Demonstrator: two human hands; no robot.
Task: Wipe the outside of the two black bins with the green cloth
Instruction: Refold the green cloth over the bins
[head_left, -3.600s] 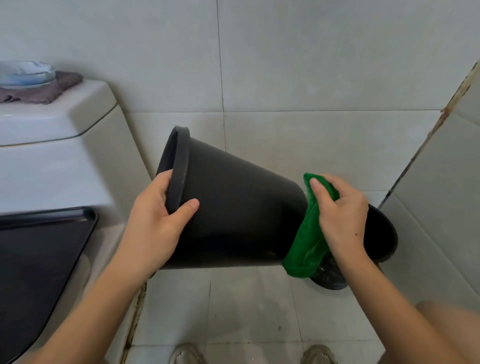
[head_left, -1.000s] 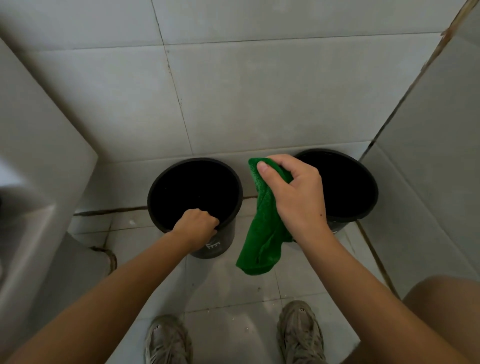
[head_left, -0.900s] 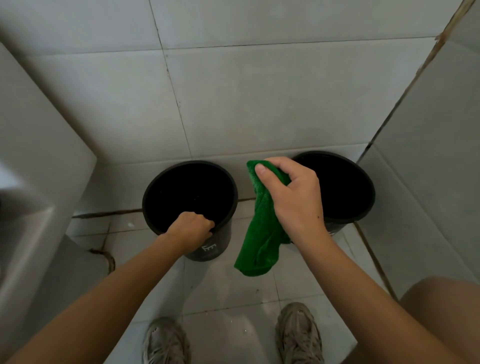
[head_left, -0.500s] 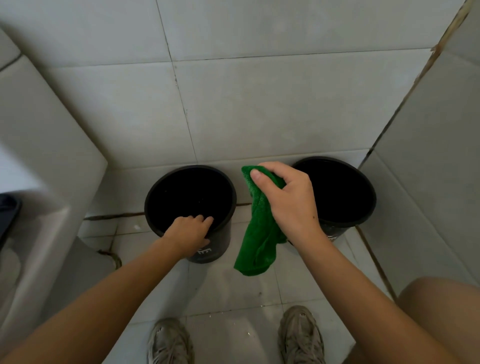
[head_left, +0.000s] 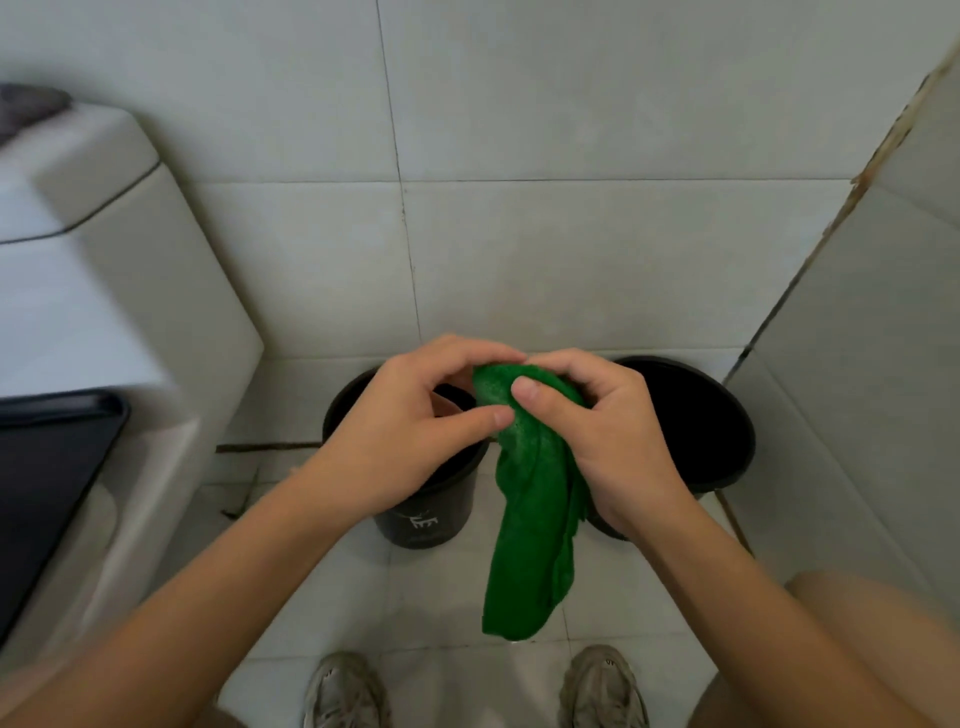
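Two black bins stand upright on the tiled floor by the back wall: the left bin (head_left: 431, 514) with a white mark on its side and the right bin (head_left: 701, 426) in the corner. In front of them, above the floor, the green cloth (head_left: 535, 525) hangs down from both hands. My right hand (head_left: 597, 431) grips its top, thumb pressed on the cloth. My left hand (head_left: 410, 431) pinches the cloth's upper left edge between thumb and fingers. Both hands partly hide the bins.
A white toilet cistern (head_left: 104, 291) and a dark seat lid (head_left: 47, 483) fill the left side. A tiled side wall (head_left: 872, 364) closes the right. My two shoes (head_left: 343, 691) stand on the floor tiles below the cloth.
My left hand has let go of the left bin's rim, risen and taken hold of the cloth's top next to my right hand. The view has tilted upward.
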